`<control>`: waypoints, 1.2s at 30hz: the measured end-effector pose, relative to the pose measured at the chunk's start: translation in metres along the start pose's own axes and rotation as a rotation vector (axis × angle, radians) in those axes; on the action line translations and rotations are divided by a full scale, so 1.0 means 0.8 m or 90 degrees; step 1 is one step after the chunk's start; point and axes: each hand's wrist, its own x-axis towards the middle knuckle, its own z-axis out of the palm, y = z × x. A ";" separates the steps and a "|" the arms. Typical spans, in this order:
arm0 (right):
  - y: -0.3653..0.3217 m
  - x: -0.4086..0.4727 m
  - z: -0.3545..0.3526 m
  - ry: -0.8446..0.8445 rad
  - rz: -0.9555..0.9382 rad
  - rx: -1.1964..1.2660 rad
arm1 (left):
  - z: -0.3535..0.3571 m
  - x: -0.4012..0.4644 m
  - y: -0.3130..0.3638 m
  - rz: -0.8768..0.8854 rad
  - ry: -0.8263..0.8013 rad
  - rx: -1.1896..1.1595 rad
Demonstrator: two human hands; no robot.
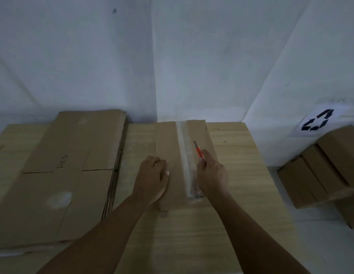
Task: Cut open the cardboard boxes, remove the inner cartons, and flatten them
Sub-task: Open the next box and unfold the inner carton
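A brown cardboard box point(168, 143) lies on the wooden table point(237, 161), its top seam closed with a strip of clear tape point(185, 155). My left hand point(152, 177) presses flat on the box top, left of the tape. My right hand point(212, 175) grips an orange box cutter point(198, 152). The cutter's tip points away from me, just right of the tape line near the middle of the box. I cannot tell whether the blade touches the cardboard.
A stack of flattened cardboard point(63, 175) covers the left half of the table. Several closed boxes point(326, 171) are stacked off the table's right side. A recycling sign point(318, 121) is on the white wall.
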 end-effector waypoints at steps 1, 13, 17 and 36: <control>-0.006 0.013 0.002 -0.014 0.002 -0.011 | 0.000 0.006 0.002 0.007 0.001 -0.009; -0.039 0.157 0.055 -0.132 0.011 -0.104 | 0.043 0.018 0.006 -0.060 -0.070 -0.026; -0.041 0.172 0.065 -0.156 -0.014 -0.139 | 0.045 0.018 0.007 -0.054 -0.059 -0.018; -0.069 0.196 0.074 -0.194 -0.016 -0.291 | 0.050 0.020 0.004 -0.074 -0.061 -0.002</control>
